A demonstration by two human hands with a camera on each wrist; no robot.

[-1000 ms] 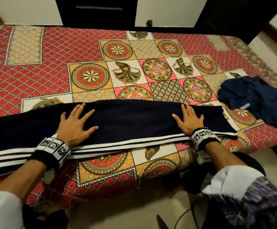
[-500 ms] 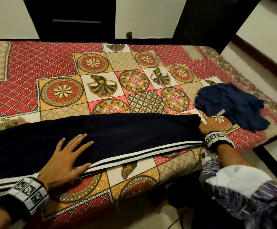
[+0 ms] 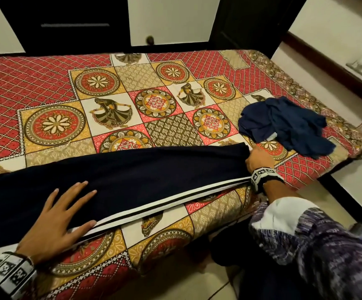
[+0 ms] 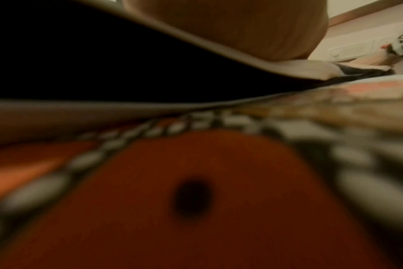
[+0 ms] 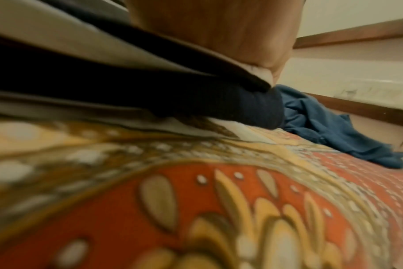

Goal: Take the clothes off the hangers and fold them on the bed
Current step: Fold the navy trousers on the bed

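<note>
the trousers (image 3: 132, 174) run left to right; my left hand (image 3: 56, 221) lies flat on them, my right hand (image 3: 259, 159) pinches their right end.

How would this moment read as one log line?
step: folding trousers | left hand: flat on trousers | right hand: grips trouser end | blue garment: unfolded on bed

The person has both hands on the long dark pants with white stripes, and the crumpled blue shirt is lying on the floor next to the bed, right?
Not quite. The crumpled blue shirt lies on the bed, near its right edge, not on the floor; the head view shows this. The rest holds: the left hand presses flat on the dark striped pants and the right hand grips their end.
</note>
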